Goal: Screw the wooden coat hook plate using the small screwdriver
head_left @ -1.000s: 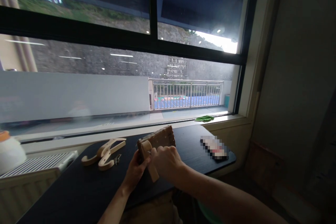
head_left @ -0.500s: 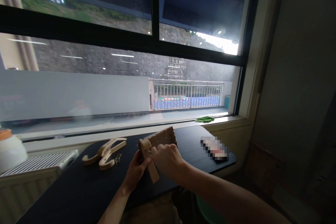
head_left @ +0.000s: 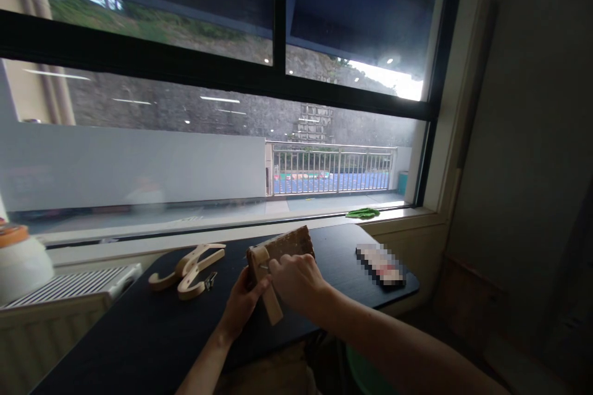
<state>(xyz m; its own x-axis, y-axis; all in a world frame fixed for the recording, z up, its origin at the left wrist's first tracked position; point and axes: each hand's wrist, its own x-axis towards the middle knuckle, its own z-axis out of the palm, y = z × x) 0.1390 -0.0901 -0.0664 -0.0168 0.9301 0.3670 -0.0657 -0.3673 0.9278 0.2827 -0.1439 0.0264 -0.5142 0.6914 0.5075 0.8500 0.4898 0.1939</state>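
Observation:
My left hand is closed around a brown wooden board and a pale curved wooden piece lying against it. The board is tilted up above the table, its far edge rough. My right hand is pinched close to the upper end of the pale piece. A small shiny metal piece shows between its fingertips and the wood; its exact kind is too small to tell. To the left lie more pale curved wooden pieces, with a few small metal parts beside them.
The dark table stands under a window. A phone-like object, partly blurred out, lies near its right edge. A green cloth rests on the sill. At left are a radiator and a white jar with an orange lid.
The whole view has shifted slightly. Both hands keep their hold on the wood, and my right fingers have moved only a little at the metal piece.

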